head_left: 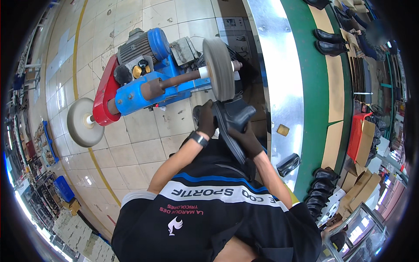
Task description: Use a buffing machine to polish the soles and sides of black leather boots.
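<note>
- Head view: my right hand (248,139) holds the boot (235,112) around its front part; my left hand (207,118) is closed on its sole side, near the heel.
- The boot is right at the lower rim of the wheel (219,70).
- Its long axis slants from the wheel down to the right, toe toward me, shaft pointing right, sole facing left.

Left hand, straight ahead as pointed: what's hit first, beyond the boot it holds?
Likely the lower rim of the large grey wheel, just ahead of the left hand; one view leaves the depth between them unclear.
</note>
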Demonstrator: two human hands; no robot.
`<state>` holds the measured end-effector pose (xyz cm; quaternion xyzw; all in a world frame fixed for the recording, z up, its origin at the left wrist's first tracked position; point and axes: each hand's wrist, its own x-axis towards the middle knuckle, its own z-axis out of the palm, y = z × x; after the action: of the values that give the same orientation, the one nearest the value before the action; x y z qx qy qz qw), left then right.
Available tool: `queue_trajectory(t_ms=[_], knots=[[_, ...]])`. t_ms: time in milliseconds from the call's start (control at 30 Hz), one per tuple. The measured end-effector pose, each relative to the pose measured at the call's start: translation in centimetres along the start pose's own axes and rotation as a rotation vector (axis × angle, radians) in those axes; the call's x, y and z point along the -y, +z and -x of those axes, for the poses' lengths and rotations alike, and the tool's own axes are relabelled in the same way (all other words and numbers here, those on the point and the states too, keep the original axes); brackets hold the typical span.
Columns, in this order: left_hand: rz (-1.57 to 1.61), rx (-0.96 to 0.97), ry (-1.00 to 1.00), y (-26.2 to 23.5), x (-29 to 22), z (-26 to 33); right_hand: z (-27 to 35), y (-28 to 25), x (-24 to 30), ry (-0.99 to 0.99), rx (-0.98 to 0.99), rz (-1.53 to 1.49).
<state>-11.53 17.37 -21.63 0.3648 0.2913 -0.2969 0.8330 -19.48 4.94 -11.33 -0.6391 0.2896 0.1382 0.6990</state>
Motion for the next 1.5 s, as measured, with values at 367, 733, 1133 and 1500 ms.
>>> queue_trajectory(t_ms=[367,733,1133,1500], knots=[[-0.955,-0.237,0.686,3.3,-4.5,8.0,0.4,0.0,3.8,-0.042,0.212,0.404],[-1.658,0.645,0.673,-1.5,-1.1,-3.1,0.8,-2.1,-0.2,0.29,0.177,-0.635],[-1.858,0.54,0.991,0.4,-4.7,-3.1,-0.5,1.1,-2.2,0.072,0.448,-1.22],[-1.392,0.755,0.323,-1.2,-2.4,-7.8,-3.0,0.2,-4.6,0.1,0.201,-1.635]])
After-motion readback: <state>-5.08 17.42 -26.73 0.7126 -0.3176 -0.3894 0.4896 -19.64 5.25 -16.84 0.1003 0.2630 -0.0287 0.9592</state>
